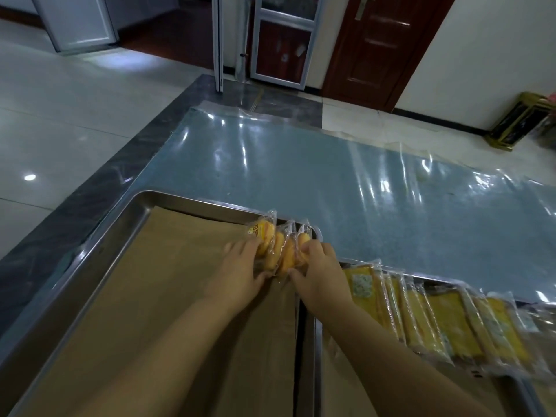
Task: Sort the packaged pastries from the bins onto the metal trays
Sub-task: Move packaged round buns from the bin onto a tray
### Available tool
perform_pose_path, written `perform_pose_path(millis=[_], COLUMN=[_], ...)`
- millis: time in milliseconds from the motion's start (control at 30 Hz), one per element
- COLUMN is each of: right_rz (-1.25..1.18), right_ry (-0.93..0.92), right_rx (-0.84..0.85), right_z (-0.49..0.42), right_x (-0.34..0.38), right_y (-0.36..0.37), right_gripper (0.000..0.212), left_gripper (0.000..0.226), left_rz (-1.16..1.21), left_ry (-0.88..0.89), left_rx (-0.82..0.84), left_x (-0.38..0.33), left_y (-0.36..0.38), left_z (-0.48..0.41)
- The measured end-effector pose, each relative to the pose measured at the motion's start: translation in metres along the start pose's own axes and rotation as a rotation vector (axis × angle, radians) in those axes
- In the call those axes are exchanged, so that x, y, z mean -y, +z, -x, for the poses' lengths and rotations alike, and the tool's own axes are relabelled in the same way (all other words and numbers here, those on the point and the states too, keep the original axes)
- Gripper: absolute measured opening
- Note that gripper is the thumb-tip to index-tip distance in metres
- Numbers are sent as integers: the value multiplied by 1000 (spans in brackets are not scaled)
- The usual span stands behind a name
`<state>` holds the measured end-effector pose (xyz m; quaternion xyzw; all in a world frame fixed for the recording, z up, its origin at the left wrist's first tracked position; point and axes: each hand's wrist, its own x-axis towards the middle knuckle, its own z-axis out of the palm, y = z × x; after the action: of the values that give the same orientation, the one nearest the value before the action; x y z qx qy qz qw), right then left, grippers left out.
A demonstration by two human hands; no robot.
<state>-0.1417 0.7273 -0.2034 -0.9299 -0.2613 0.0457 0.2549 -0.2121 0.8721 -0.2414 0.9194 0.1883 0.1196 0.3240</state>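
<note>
Fingers (245, 246) of the left hand (237, 272) and the right hand (322, 273) are curling round a small cluster of round packaged pastries (278, 245), pinching it from both sides, with the thumbs on the near edge. The packets are standing on edge at the 1 o'clock corner of the left metal tray (90, 257), over its brown paper liner (180, 281). I cannot tell whether they are touching it.

To do this step well, I judge, the person should be squeezing the wrappers lightly rather than the soft cakes. The packets should be kept upright and overlapping, then eased snug against the far rim so the row begins straight. The slippery film is probably making them fan apart if one hand lets go too soon.

Both forearms are reaching in from 6 o'clock and converging toward 12, with the wrists fairly straight and the palms turned inward and down. At 3 o'clock the right metal tray (317, 329) is carrying a leaning row of rectangular packaged pastries (436, 314). Toward 12 o'clock the table (331, 176) is stretching away under a glossy plastic sheet. No bins are showing.
</note>
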Motion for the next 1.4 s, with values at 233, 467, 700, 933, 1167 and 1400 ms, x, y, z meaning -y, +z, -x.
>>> perform_pose_path(millis=[233, 467, 700, 933, 1167, 1400], right_rz=[184, 215, 261, 321, 376, 378], right_ry=[27, -27, -57, -32, -22, 24], right_rx=[112, 64, 50, 118, 131, 124], right_z=[-3, 38, 99, 170, 260, 348], right_x=[4, 12, 1, -45, -126, -225], right_y=[-14, -56, -107, -163, -236, -304], right_gripper=[56, 49, 44, 40, 34, 39], left_gripper=[74, 67, 50, 32, 46, 45], left_rz=[-82, -116, -180, -216, -273, -319], left_ry=[-38, -6, 91, 244, 293, 383], left_rx=[109, 117, 135, 130, 124, 197], left_x=[-6, -15, -55, -133, -233, -340], left_y=[-7, -41, -61, -51, -6, 67], left_z=[7, 48, 97, 154, 220, 277])
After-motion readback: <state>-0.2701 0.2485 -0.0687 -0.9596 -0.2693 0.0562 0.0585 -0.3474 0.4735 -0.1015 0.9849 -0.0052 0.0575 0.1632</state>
